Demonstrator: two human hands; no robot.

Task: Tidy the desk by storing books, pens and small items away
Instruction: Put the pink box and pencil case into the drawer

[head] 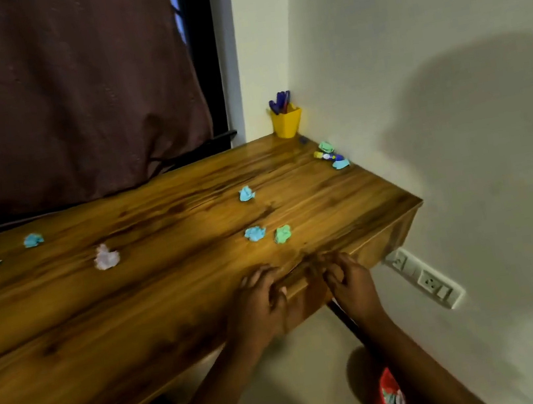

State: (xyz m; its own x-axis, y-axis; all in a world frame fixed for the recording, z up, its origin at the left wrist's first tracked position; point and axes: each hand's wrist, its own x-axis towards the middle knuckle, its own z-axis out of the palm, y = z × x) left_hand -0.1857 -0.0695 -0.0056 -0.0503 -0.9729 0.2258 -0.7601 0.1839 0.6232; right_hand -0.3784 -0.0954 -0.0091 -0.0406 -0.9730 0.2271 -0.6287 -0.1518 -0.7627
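Both hands sit at the front edge of the wooden desk [167, 286], blurred by motion. My left hand [258, 306] and my right hand [351, 284] curl their fingers over the top of a drawer front [306, 291] between them. A yellow cup [287, 122] with blue pens stands in the far corner. Crumpled paper balls lie scattered: blue [246, 193], blue [255, 233], green [282, 234], white [106, 257], and two more blue ones at the left [33, 239]. A small pile of items [331, 156] lies against the wall.
A red bin [389, 398] holding paper scraps stands on the floor under my right forearm. A wall socket strip [423, 278] is below the desk's right end. A dark curtain [62, 94] hangs behind the desk, and the white wall closes the right side.
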